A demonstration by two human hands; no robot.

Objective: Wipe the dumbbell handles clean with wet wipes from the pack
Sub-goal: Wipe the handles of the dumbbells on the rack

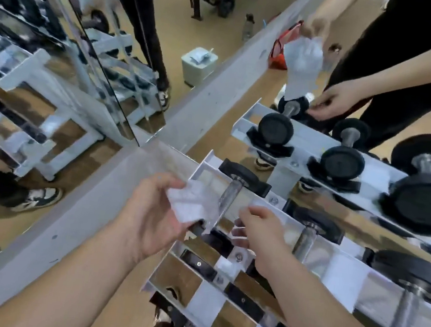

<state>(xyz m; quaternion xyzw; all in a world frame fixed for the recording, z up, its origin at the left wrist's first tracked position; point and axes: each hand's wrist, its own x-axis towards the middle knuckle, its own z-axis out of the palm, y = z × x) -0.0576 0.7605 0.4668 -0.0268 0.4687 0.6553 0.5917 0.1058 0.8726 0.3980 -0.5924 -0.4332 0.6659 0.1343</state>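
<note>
Nearest the camera, the left hand [154, 210] pinched a wet wipe [190, 205] between thumb and curled fingers. The right hand [260, 234] appeared to pinch its other edge, fingers bent. The sheet hung just beside the knurled dumbbell handle [228, 196] on the white rack [345, 271]. The wipe looked limp, light and damp, so it was probably best folded round the bar and gripped through the cloth. The steel handle was stiff and rough, and the dumbbell likely too heavy to shift. Farther off, another hand [336, 102] and a second wipe [302, 62] were at a small dumbbell [293, 107], with the red pack [278, 53] beyond.
</note>
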